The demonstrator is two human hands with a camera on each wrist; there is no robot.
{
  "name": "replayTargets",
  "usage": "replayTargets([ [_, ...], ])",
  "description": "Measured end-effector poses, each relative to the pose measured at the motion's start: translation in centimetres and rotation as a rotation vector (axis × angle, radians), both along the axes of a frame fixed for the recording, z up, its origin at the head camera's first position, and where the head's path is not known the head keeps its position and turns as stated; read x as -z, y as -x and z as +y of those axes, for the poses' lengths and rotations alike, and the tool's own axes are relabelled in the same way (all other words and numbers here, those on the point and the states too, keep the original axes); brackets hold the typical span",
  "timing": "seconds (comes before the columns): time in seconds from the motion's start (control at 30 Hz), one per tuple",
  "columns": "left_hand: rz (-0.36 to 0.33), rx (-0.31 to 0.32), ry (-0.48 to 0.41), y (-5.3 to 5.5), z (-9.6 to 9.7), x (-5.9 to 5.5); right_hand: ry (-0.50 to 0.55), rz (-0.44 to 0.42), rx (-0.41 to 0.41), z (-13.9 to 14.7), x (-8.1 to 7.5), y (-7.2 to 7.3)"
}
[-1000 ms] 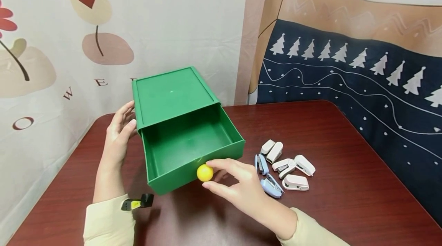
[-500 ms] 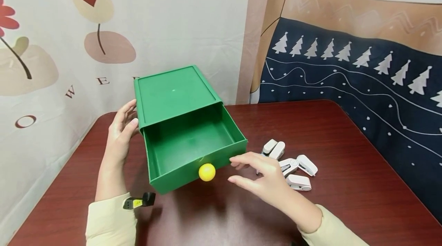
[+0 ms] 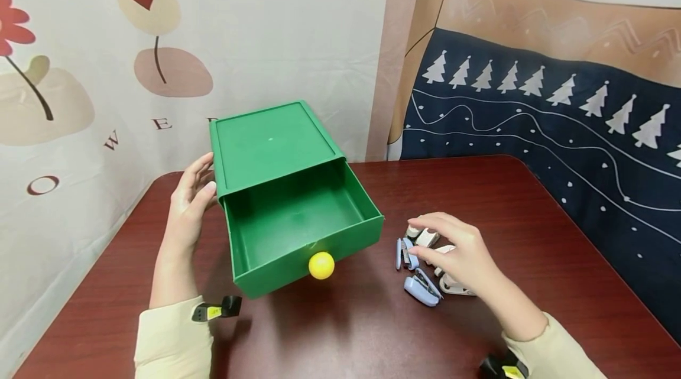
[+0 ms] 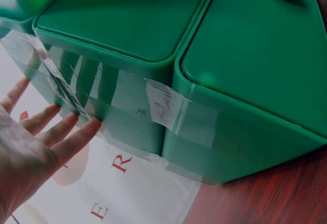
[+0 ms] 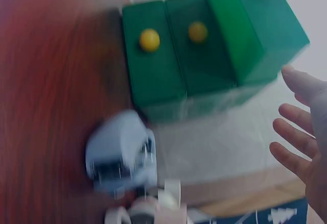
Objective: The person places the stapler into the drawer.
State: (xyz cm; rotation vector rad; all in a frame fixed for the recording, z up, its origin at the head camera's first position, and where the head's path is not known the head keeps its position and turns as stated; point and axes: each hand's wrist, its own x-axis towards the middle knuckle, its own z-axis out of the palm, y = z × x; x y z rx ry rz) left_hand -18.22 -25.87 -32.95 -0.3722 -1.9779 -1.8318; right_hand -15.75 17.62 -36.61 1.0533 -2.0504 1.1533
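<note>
A green drawer cabinet [image 3: 276,142] stands on the table with its top drawer [image 3: 298,213] pulled out, the inside bare. A yellow round knob [image 3: 321,265] sits on that drawer's front. My left hand [image 3: 187,204] touches the cabinet's left side; its spread fingertips meet the clear-taped wall in the left wrist view. Off to the right of the drawer, my right hand [image 3: 460,249] hovers over a group of small staplers, thumb and fingers apart with nothing between them. Two light blue staplers [image 3: 422,290] show beside it, and white staplers [image 3: 427,238] are partly hidden under it.
Two lower drawers, each with a yellow knob [image 5: 149,40], are closed in the right wrist view. The dark red table [image 3: 479,184] ends at a patterned cloth [image 3: 558,119] on the right and a pale flowered cloth [image 3: 287,24] behind.
My right hand has let go of the yellow knob and moved right and slightly up to above the staplers. My left hand stays at the cabinet's side; the drawer remains pulled out.
</note>
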Motion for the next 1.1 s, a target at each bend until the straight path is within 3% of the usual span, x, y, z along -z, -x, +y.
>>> replayTargets([
  [0.2,0.000,0.000,-0.004,0.0,0.0,0.0,-0.096,-0.082,0.086,2.3,0.4,1.6],
  [0.43,0.001,0.013,-0.008,0.0,0.0,0.0,-0.152,-0.192,0.129,4.2,2.0,3.3],
  [0.67,-0.004,0.001,-0.003,0.0,0.0,0.0,-0.210,-0.256,0.153,5.4,3.4,4.5],
  [0.93,-0.001,0.005,0.000,0.0,0.0,0.0,-0.272,-0.448,0.154,6.3,4.5,5.4],
  [1.1,-0.006,-0.002,0.003,0.0,0.0,0.0,-0.269,-0.506,0.137,6.5,5.1,5.6],
])
